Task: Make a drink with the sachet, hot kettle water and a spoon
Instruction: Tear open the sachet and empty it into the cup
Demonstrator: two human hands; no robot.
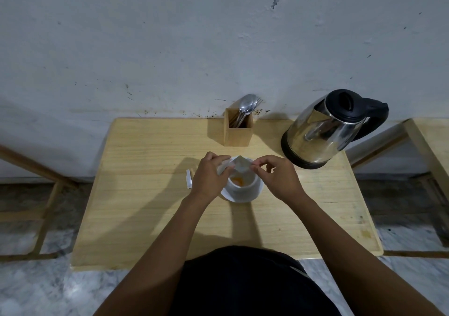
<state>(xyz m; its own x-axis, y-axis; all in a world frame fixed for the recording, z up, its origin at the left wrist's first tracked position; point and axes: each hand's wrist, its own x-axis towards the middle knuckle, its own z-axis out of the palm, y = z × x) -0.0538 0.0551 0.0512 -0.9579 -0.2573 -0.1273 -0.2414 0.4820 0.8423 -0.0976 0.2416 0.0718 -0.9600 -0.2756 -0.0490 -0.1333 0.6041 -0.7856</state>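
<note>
1. Nearest the camera, a dark garment (243,284) fills the bottom of the view, and two bare forearms reach forward over the front edge of the wooden table (145,218).
2. Over the middle of the table, the left hand (209,177) pinches one end of the sachet (239,165) between thumb and fingers, its other fingers curled.
3. Opposite it, the right hand (279,176) grips the other end of the sachet with thumb and forefinger, the rest of the fingers loosely bent.
4. Held between both hands, the sachet hangs tilted directly above the white cup (245,187), which stands on a white saucer (252,198) around the table's centre.
5. Inside the cup lies orange powder (237,181).
6. Just left of the left hand, a small torn white strip (189,182) lies flat on the table.
7. Farther back, near the rear edge, a square wooden holder (238,131) stands upright with several metal spoons (247,104) and at least one fork leaning in it.
8. Toward the rear right corner sits a steel kettle (325,131) with a black lid, handle and base, its lid shut.
9. Behind everything rises a stained pale wall (194,36).
</note>
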